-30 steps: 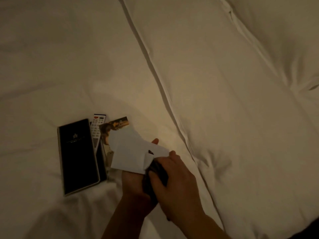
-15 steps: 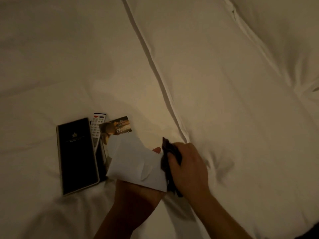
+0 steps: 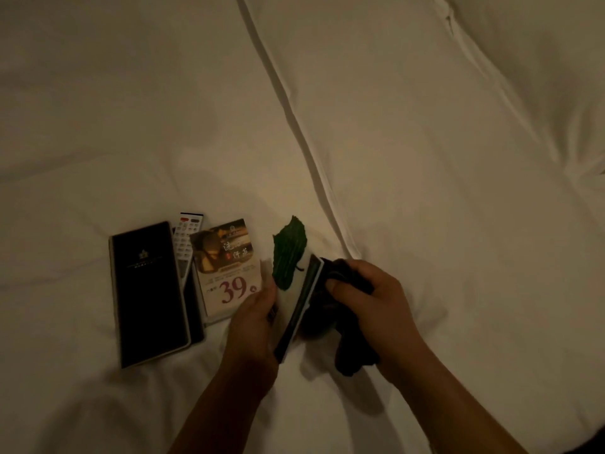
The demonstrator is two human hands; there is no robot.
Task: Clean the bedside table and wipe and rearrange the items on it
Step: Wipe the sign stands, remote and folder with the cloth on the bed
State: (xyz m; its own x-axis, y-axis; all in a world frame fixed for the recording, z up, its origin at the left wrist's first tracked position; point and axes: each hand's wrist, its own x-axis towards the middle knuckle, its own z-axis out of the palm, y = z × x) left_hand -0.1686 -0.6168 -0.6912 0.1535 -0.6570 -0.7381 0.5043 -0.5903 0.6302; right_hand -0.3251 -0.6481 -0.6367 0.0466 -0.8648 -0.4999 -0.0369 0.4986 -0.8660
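Left hand (image 3: 253,317) grips the leaf card (image 3: 291,283), now flipped edge-up over the bed (image 3: 425,158); my right hand (image 3: 370,299) clutches the dark cloth (image 3: 353,358) against its far face, so I judge that side gets wiped next.

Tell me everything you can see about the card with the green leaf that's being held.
The leaf card looks stiff and white, with a textured green leaf at its upper end and a dark band along its right edge. It is tilted above the white bedding. The left hand grips its lower left side; the dark cloth held by the right hand touches its right edge.
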